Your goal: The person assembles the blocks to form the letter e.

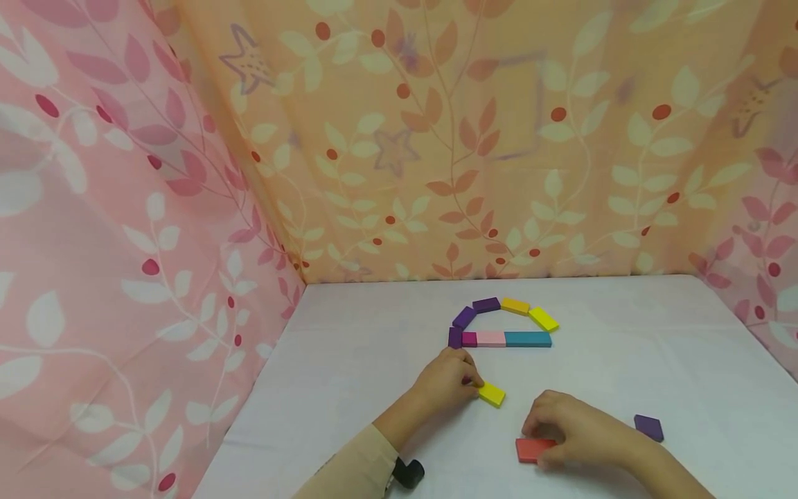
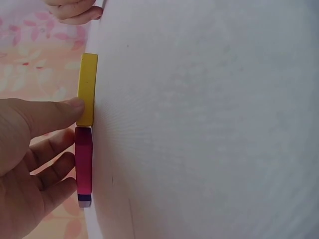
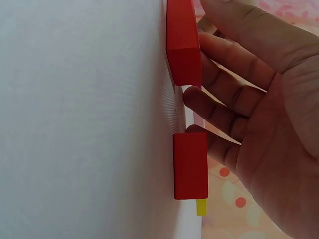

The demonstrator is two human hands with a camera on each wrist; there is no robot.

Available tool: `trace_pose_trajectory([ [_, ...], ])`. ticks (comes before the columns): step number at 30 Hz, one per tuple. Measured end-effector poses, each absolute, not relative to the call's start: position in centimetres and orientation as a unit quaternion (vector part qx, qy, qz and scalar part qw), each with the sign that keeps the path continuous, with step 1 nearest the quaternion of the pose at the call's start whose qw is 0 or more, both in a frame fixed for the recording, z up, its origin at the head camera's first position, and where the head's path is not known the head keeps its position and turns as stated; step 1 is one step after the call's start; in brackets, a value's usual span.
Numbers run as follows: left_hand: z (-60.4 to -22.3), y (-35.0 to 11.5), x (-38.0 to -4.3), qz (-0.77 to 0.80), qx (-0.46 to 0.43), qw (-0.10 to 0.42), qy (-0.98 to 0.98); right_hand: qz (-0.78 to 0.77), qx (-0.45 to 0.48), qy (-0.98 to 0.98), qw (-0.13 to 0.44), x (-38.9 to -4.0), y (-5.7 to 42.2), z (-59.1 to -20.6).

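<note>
My left hand (image 1: 445,380) pinches a small yellow block (image 1: 492,394) at one end. In the left wrist view its thumb (image 2: 70,109) lies against the yellow block (image 2: 87,89), while other fingers are beside a magenta block (image 2: 83,159) with a purple end behind it. My right hand (image 1: 582,430) holds a red block (image 1: 530,450) flat on the table between thumb and curved fingers. The right wrist view shows that red block (image 3: 183,45) near the thumb, plus a second red block (image 3: 190,166) below the fingers, which the hand hides in the head view.
Ahead stands an arch of purple (image 1: 486,305), orange-yellow (image 1: 515,305) and yellow (image 1: 544,319) blocks, over a row of magenta (image 1: 470,339), pink (image 1: 491,339) and blue blocks (image 1: 528,339). A loose purple block (image 1: 649,427) lies right of the right hand. Patterned curtains (image 1: 499,138) surround the white table (image 1: 349,333).
</note>
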State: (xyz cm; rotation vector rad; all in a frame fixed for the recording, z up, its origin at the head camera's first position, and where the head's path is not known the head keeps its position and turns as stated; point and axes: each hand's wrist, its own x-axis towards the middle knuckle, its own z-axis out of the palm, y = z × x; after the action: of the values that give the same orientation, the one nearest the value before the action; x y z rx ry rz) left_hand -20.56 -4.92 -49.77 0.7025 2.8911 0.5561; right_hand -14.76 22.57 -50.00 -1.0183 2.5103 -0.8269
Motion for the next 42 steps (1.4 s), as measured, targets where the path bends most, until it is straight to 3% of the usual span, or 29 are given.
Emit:
trace_pose_trajectory([
  [20,-49.6,-5.1,-20.5,0.172,0.244,0.052,0.953,-0.262,-0.362,0.884,0.135,-14.5,21.9,-49.6],
  [42,-49.4,-5.0,-20.5,0.159,0.26,0.041,0.952,-0.221,-0.309,0.919,0.108,-16.9,21.0,-47.9],
])
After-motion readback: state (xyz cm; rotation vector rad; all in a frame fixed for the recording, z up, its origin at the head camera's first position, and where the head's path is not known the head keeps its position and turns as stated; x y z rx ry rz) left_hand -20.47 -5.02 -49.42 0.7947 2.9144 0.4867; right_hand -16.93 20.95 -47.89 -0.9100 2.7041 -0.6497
